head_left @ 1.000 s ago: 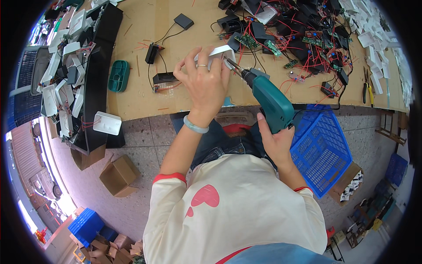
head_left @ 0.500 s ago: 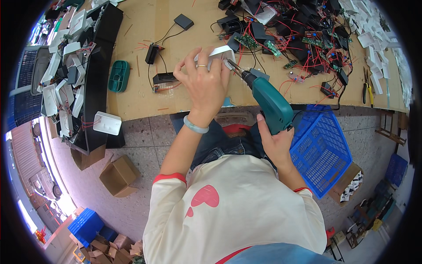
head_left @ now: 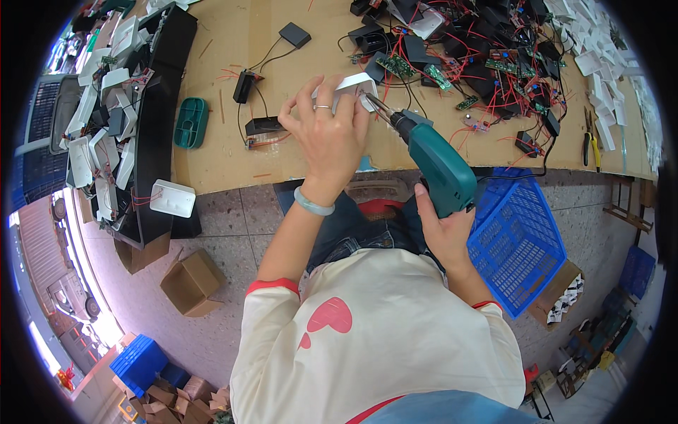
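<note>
My left hand (head_left: 328, 134) bends its fingers over a white plastic housing (head_left: 362, 80) on the cardboard-covered table, holding it at the near edge. Part of the housing is hidden under the fingers. My right hand (head_left: 450, 237) grips the rear of a teal corded gun-shaped power tool (head_left: 439, 166). Slim metal rods (head_left: 380, 107) at the tool's nose point up and left, with their tip at the housing's right end. Whether the tip touches it I cannot tell. Left of my left hand lie black boxes (head_left: 265, 126) joined by wires.
A heap of black boxes, green circuit boards and red wires (head_left: 487, 78) covers the right back. Pliers (head_left: 592, 145) lie at the right. A teal divided tray (head_left: 191, 123) sits left, by a black bin (head_left: 161, 106) of white housings. Below the table stands a blue crate (head_left: 519, 244).
The tool and my right hand have shifted slightly right and down, its tip drawing a little back. My left hand and the white housing stay in place.
</note>
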`<action>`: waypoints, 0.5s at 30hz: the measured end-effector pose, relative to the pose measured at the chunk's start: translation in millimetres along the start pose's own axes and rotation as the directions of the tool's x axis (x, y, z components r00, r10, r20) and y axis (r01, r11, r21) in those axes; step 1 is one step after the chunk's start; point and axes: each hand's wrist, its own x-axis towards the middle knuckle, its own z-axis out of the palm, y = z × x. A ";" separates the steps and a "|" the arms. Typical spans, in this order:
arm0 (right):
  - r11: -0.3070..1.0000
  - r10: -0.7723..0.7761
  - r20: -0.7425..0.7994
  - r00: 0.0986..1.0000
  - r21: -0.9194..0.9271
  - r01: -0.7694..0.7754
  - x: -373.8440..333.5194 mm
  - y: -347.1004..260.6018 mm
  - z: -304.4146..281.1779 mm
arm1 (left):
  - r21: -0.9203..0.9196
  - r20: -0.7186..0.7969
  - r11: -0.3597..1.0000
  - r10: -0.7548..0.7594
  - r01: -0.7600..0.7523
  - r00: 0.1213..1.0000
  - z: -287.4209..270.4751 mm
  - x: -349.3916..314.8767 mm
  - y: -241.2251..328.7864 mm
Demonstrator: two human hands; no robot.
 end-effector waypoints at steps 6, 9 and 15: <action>0.999 0.041 0.000 0.999 0.026 -0.041 1.1 4.0 3.7 | 0.011 -0.001 1.000 0.003 -0.003 1.000 1.0 -0.7 -1.2; 1.000 0.018 -0.010 1.000 0.015 -0.017 1.5 4.2 3.9 | 0.016 0.005 1.000 0.001 -0.001 1.000 0.7 -0.6 -0.8; 1.000 0.008 -0.020 1.000 0.000 -0.008 1.2 6.5 3.8 | 0.014 0.015 1.000 0.000 0.000 1.000 1.0 -0.1 -0.2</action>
